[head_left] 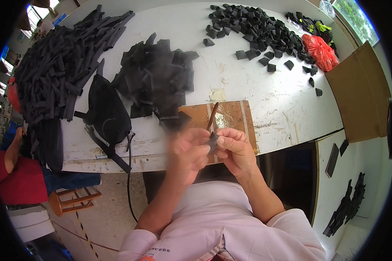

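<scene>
- A small dark fabric piece point(213, 143) sits right at the fingertips, between both hands, above the near edge of the board.
- Right hand point(237, 150): thumb and forefinger pinch the piece's right side, closed narrow.
- Left hand point(188, 151): fingers curled in at the piece's other side, seemingly pinching it too (the hand is hazy, so the exact grip is hard to tell).
- A slender brown pointed rod point(213, 117) rises just beyond the fingertips, leaning; whether it is held or fixed, I cannot tell.
- Under and beyond the fingers lies a brown board point(238, 114).
- Beyond the fingers, to the left, is a pile of flat black fabric pieces point(152, 80); these look unformed.
- Farther beyond, to the right, lie many short black loops point(270, 32), which look already shaped; the piece in hand seems partway, with plenty of flat ones left.
- Left of the fingers rests a black strapped pouch point(109, 111), with a heap of dark strips point(52, 69) farther out.
</scene>
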Demonstrator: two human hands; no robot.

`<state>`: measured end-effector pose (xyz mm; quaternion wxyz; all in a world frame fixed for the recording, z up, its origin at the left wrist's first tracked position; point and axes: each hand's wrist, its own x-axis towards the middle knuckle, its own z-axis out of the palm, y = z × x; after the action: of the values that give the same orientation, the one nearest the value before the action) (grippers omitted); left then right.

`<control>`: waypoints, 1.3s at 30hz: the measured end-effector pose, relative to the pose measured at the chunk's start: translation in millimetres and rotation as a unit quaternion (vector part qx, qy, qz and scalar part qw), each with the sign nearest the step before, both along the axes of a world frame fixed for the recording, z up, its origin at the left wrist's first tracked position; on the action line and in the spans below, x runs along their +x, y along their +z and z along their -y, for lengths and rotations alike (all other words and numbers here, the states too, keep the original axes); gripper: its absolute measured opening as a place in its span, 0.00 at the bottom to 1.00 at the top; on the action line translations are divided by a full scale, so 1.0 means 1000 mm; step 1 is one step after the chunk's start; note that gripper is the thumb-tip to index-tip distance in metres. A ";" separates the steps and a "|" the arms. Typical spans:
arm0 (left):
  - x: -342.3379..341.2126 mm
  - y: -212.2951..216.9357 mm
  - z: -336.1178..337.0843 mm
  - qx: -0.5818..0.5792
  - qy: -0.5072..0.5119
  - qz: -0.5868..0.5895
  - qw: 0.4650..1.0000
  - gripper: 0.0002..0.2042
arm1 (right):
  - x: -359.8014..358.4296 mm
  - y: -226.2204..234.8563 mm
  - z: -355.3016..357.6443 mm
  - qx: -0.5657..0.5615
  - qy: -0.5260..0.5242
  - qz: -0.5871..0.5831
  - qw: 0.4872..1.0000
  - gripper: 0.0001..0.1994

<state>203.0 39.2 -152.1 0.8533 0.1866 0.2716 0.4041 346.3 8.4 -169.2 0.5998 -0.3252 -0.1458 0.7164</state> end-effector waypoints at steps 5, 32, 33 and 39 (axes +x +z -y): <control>0.017 -0.007 0.004 0.417 0.216 -0.400 0.787 0.08 | -0.003 0.017 0.001 -0.008 0.050 -0.083 0.995 0.10; 0.020 0.036 -0.041 0.332 0.158 0.002 0.930 0.05 | 0.000 0.064 -0.034 0.357 -0.209 0.625 0.663 0.16; 0.020 0.034 -0.041 0.333 0.157 0.002 0.930 0.05 | -0.001 0.067 -0.033 0.356 -0.210 0.624 0.663 0.16; 0.014 0.022 -0.036 0.198 0.134 0.098 0.966 0.05 | -0.002 0.064 -0.036 0.333 -0.229 0.625 0.668 0.06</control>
<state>217.1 75.4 -130.2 0.7601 0.2729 0.1238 0.5766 344.7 44.8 -105.1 0.5815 -0.4985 -0.6367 0.0891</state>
